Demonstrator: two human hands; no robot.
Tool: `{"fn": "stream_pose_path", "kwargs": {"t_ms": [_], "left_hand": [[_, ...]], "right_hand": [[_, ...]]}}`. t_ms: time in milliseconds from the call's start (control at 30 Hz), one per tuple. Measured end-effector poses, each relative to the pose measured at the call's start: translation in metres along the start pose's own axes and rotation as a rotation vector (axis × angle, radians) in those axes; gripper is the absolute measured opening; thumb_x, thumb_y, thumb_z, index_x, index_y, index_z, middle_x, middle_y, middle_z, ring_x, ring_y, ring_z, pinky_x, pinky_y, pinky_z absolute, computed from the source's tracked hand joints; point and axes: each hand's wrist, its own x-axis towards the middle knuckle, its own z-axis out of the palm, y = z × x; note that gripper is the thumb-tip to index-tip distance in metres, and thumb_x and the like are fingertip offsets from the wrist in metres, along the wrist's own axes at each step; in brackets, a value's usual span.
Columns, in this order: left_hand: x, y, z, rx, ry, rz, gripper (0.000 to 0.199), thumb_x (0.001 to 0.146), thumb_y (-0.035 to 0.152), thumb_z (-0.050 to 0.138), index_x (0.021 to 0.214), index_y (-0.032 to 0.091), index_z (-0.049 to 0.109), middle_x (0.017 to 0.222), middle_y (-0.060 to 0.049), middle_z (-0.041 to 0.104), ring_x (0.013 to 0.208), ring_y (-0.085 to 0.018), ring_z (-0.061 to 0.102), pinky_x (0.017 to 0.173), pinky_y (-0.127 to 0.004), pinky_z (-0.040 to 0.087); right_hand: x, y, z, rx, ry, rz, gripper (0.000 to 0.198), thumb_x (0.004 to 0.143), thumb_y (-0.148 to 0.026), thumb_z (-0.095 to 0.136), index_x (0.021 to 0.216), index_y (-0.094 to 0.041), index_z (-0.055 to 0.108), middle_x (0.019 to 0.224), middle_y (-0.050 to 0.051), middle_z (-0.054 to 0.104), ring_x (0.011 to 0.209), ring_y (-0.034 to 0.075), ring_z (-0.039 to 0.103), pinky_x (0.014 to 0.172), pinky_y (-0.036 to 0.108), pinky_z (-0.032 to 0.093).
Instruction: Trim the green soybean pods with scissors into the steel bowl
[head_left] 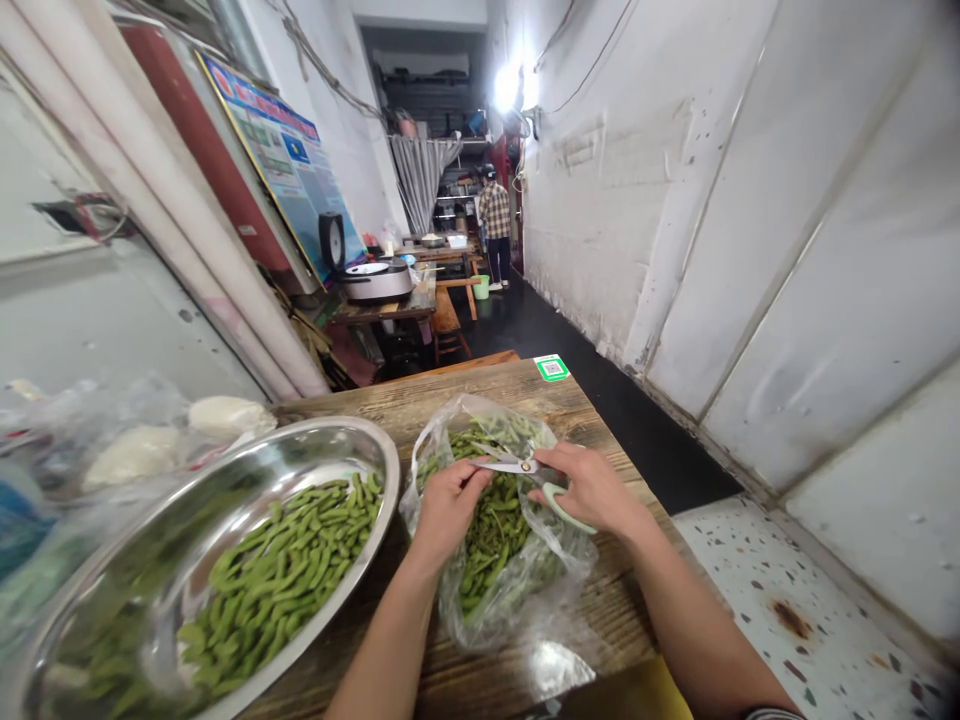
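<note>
My right hand (581, 482) holds a pair of scissors (523, 467) with pale green handles, the blades apart and pointing left. My left hand (454, 500) is closed in a pinch right by the blade tips; whatever its fingers hold is hidden. Both hands are over a clear plastic bag (559, 560), its mouth spread wide, full of green soybean pods (495, 535). To the left, a large steel basin (388, 470) contains many more loose pods (300, 560), heaped toward its right side.
The wooden table (360, 402) bears a green QR-code card (552, 369) at its far corner. Plastic bags with white contents (135, 455) crowd behind the basin. Farther off, a white appliance (377, 283) sits on another table, and a person (495, 215) stands beyond it.
</note>
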Motion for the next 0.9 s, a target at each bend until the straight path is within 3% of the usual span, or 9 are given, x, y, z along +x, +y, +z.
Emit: {"fn": "stream_pose_path", "kwargs": {"t_ms": [200,333,500,667,767,900], "left_hand": [[0.001,-0.003,-0.007,-0.080,-0.134,0.017,0.018,0.078,0.027,0.060,0.089,0.021,0.074,0.093,-0.005,0.072,0.090,-0.021,0.062,0.087,-0.031,0.043],[0.000,-0.005,-0.010,-0.119,-0.203,-0.029,0.020,0.079,0.030,0.061,0.090,0.020,0.073,0.088,-0.005,0.071,0.085,-0.020,0.060,0.082,-0.030,0.043],[-0.002,-0.005,-0.012,-0.187,-0.283,-0.104,0.021,0.079,0.034,0.061,0.085,0.017,0.072,0.078,-0.003,0.066,0.076,-0.018,0.055,0.074,-0.028,0.041],[-0.003,-0.005,-0.010,-0.347,-0.129,-0.264,0.028,0.069,0.036,0.072,0.087,0.016,0.065,0.063,0.003,0.056,0.062,-0.011,0.049,0.061,-0.022,0.037],[-0.001,-0.005,-0.008,-0.500,0.027,-0.296,0.034,0.059,0.034,0.080,0.082,0.015,0.063,0.064,0.004,0.056,0.061,-0.009,0.048,0.061,-0.021,0.037],[0.000,-0.001,-0.006,-0.609,0.125,-0.328,0.040,0.054,0.035,0.082,0.083,0.013,0.067,0.073,0.001,0.059,0.063,-0.008,0.049,0.061,-0.020,0.040]], "right_hand": [[-0.001,0.001,0.000,0.016,-0.039,-0.034,0.045,0.074,-0.047,0.070,0.110,-0.021,0.064,0.086,0.004,0.064,0.071,0.016,0.056,0.064,0.024,0.038],[-0.001,0.000,-0.003,0.067,-0.069,-0.062,0.046,0.074,-0.048,0.071,0.110,-0.020,0.064,0.085,0.004,0.063,0.069,0.015,0.055,0.063,0.023,0.037],[0.000,-0.002,-0.007,0.082,-0.115,-0.090,0.037,0.075,-0.050,0.069,0.095,-0.020,0.066,0.075,0.002,0.062,0.064,0.014,0.052,0.058,0.022,0.032],[0.000,0.002,-0.005,0.076,-0.149,-0.063,0.033,0.075,-0.050,0.069,0.084,-0.019,0.066,0.068,0.001,0.062,0.062,0.013,0.051,0.059,0.022,0.031],[0.001,0.005,-0.001,0.091,-0.134,-0.052,0.032,0.076,-0.049,0.069,0.084,-0.019,0.065,0.071,0.002,0.064,0.064,0.014,0.053,0.059,0.021,0.032],[0.002,0.005,0.002,0.087,-0.094,-0.013,0.034,0.075,-0.050,0.069,0.089,-0.019,0.066,0.074,0.002,0.064,0.064,0.014,0.053,0.059,0.021,0.032]]}}
